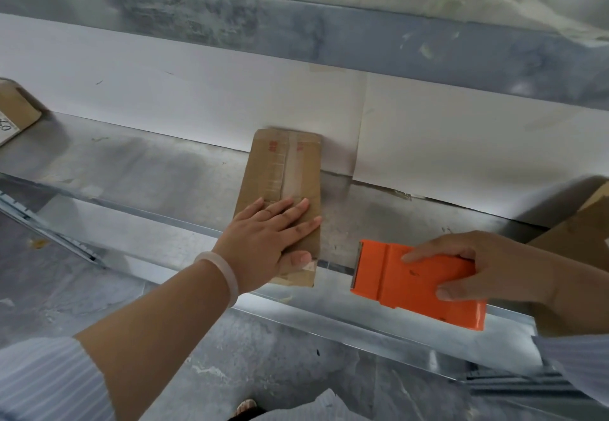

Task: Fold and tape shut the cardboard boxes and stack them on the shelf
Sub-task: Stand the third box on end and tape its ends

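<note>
Pale striped sleeve (43, 377), left hand (263, 232) flat on a slim brown taped cardboard box (286, 170).
Box lies on the grey metal shelf (148, 170), far end at the white back wall (164, 107), near end at the front lip; left fingers (293, 211) straight, pressing its top. Right hand (487, 265) has its fingers curled round an orange plastic tape dispenser (418, 285), just right of the box, not touching it.

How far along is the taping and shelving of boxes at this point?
Done: the cardboard box lies closed on the metal shelf, tape along its top seam. In hand: the left hand presses flat on its near end; the right hand grips the orange tape dispenser beside it, not touching. Left: possibly more; the left-edge box and the right-edge box are too cropped to judge.
</note>
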Action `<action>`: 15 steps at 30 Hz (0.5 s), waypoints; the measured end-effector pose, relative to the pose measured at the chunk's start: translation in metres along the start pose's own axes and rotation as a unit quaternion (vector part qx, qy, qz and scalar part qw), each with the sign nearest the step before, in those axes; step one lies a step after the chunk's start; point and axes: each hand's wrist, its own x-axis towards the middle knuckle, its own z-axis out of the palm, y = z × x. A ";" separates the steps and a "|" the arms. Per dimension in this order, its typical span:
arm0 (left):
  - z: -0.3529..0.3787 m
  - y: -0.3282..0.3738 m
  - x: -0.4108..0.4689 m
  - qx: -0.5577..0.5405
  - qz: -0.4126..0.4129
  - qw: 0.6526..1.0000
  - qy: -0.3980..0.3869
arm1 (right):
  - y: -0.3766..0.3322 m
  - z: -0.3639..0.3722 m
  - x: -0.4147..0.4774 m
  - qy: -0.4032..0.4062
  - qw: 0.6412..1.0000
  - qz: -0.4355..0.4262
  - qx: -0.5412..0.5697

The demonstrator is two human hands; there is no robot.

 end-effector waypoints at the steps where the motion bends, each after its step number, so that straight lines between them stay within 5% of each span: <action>1: 0.000 0.000 0.000 0.001 0.001 1.000 0.002 | -0.001 0.001 0.001 0.002 1.000 0.006 -0.008; 9: 0.002 0.001 0.001 0.007 0.000 1.000 0.015 | -0.041 0.036 0.029 0.053 0.975 0.018 -0.215; 15: 0.004 0.002 0.000 -0.004 -0.012 1.000 0.011 | -0.067 0.063 0.041 0.082 0.967 0.018 -0.241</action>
